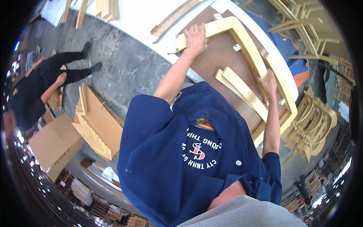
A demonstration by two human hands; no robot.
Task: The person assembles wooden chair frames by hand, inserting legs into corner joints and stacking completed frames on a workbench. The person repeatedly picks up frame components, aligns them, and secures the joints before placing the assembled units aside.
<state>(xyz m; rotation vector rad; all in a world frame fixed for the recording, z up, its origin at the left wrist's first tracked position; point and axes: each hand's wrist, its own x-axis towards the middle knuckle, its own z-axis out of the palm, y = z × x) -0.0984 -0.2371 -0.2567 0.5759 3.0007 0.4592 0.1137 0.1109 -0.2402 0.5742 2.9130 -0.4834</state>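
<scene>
A pale wooden frame (283, 86) with bent corners lies on a brown board (211, 62) on the white-topped table. My left hand (196, 39) grips the frame's far left end, its fingers laid over the top of the wood. On the right side, my right hand (269, 84) is closed around a wooden bar (252, 56) running along the inside of the frame; its fingertips are partly hidden. Two loose wooden slats (244, 92) lie across the board between my arms. A small pale block (236, 47) sits on the board inside the frame's far corner.
Wooden strips (176, 19) lie on the white table (140, 19) beyond my left hand. Curved wooden parts (312, 125) are piled at the right, with chair frames (302, 30) behind. On the left stand a person in dark clothes (32, 90), cardboard (56, 143) and stacked wooden pieces (90, 134).
</scene>
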